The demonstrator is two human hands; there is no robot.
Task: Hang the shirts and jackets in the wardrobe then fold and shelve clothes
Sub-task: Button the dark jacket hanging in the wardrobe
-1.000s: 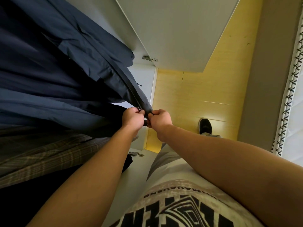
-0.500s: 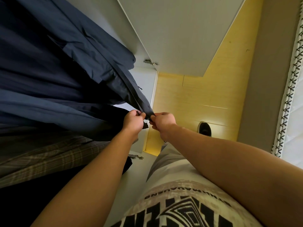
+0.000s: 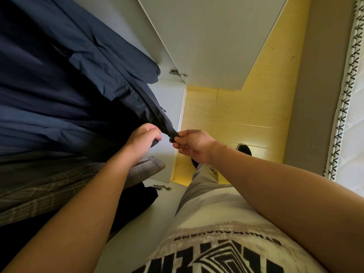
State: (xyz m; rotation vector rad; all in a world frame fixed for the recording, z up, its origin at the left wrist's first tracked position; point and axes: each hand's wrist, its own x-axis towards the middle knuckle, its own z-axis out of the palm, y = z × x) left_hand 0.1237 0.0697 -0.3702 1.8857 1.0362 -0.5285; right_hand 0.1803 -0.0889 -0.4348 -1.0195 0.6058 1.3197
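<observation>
I am looking straight down along both forearms. The navy jacket (image 3: 78, 75) is hanging inside the wardrobe (image 3: 169, 99), and its front edges are running down to the hands.

1. The left hand (image 3: 142, 137) is gripping one lower front edge of the jacket, with the fingers curled tightly into the dark fabric.
2. The right hand (image 3: 194, 144) is pinching the zipper end (image 3: 173, 135) on the other front edge between thumb and fingertips; the remaining fingers are loosely bent.
3. The two hands are sitting just beside each other, not touching.

A plaid garment (image 3: 49, 184) is hanging next to the jacket, nearer to me. The white wardrobe door (image 3: 206, 36) is standing open on its hinge (image 3: 178, 73) over the yellow wooden floor (image 3: 226, 111). A black shoe (image 3: 244, 149) is showing past the right wrist.
</observation>
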